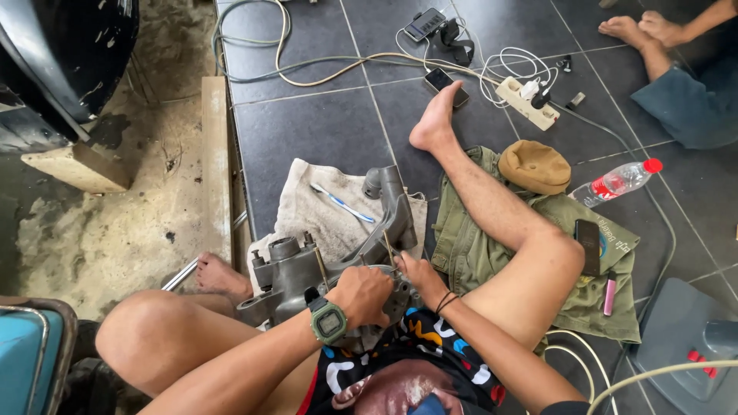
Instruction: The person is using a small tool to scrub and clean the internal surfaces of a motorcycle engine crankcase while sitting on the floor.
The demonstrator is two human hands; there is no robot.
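We work on a grey cast-metal engine casing [307, 269] that sits on a pale cloth [323, 204] on the tiled floor [307, 123], wedged between our legs. Our left hand [363, 294] is curled into a closed fist over the top of the casing, gripping it — what, if anything, sits inside the fist we cannot tell. Our right hand [419, 275] presses against the casing's right side, fingers bent; whether it pinches a part is hidden.

To do this well, we judge the casing should stay braced by the legs while one hand steadies and the other works squarely.

The casing looks dull, grimy, with thin studs standing up and a curved arm reaching away from us. A blue-and-white toothbrush [342, 203] lies beyond it on the cloth.
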